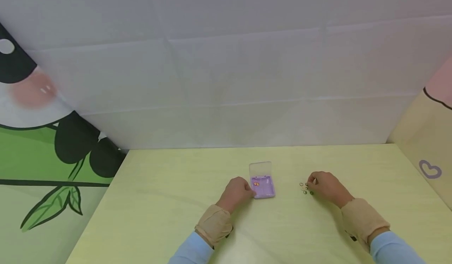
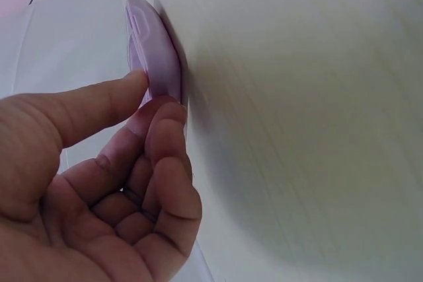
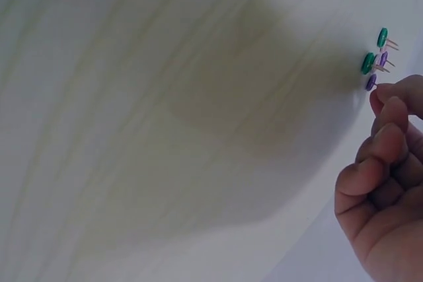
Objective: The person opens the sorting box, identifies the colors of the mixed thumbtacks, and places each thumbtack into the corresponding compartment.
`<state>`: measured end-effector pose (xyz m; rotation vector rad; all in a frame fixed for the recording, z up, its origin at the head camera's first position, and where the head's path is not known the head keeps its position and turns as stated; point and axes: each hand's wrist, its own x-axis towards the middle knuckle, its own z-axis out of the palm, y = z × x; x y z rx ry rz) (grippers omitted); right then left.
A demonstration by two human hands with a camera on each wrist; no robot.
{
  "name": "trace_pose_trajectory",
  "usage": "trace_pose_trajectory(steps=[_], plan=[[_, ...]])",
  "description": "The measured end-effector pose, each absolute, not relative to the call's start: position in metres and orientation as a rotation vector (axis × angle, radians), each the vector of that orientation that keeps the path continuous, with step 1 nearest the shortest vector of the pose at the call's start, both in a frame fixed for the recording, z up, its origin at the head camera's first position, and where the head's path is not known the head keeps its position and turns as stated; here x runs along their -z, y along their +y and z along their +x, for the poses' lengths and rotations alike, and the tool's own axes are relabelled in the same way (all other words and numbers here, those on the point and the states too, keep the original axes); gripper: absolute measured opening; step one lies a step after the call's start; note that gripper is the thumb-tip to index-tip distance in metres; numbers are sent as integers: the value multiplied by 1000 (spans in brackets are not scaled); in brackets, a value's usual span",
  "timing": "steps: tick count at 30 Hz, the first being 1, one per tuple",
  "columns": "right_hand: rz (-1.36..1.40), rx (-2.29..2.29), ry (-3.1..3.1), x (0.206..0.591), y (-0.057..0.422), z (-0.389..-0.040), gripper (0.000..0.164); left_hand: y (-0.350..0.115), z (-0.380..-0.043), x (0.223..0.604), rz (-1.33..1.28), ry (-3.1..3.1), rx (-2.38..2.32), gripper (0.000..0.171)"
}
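A shallow purple box (image 1: 264, 191) lies with its clear lid (image 1: 260, 168) raised at the back. Small orange pieces (image 1: 256, 184) are inside it, toward the left. My left hand (image 1: 237, 193) grips the box's near left corner between thumb and forefinger, the other fingers curled. To the right of the box, my right hand (image 1: 326, 186) pinches a purple thumbtack (image 3: 371, 82) by its thin pin, with thumb and forefinger. Close by lie several more thumbtacks, among them a green thumbtack (image 3: 368, 63) with its pins sticking out sideways in the right wrist view.
The pale yellow table (image 1: 159, 201) runs back to a white cloth wall (image 1: 226, 79). At the left hangs a panel with cartoon prints (image 1: 46, 146), and at the right a cream side panel (image 1: 420, 146) with a purple heart.
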<state>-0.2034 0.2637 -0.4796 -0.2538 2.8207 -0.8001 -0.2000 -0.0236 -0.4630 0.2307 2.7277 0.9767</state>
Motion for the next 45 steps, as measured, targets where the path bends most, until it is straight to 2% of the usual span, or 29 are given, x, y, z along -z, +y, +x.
trace_pose_trajectory(steps=[15,24,30,36,39,45], plan=[[-175,927,2893,477,265,-203,23,-24,-199,461,239,2738,-964,18],[-11,1455,2643,460,265,-198,33,-23,-199,457,217,2736,-946,17],[-78,2002,2204,453,268,-195,25,-23,-199,459,225,2733,-947,17],[-337,2400,1485,454,271,-197,53,-24,-201,461,224,2724,-952,18],[-460,2486,1160,457,272,-198,59,-23,-201,461,223,2715,-962,18],[-533,2543,715,463,271,-200,50,-23,-201,463,209,2707,-968,18]])
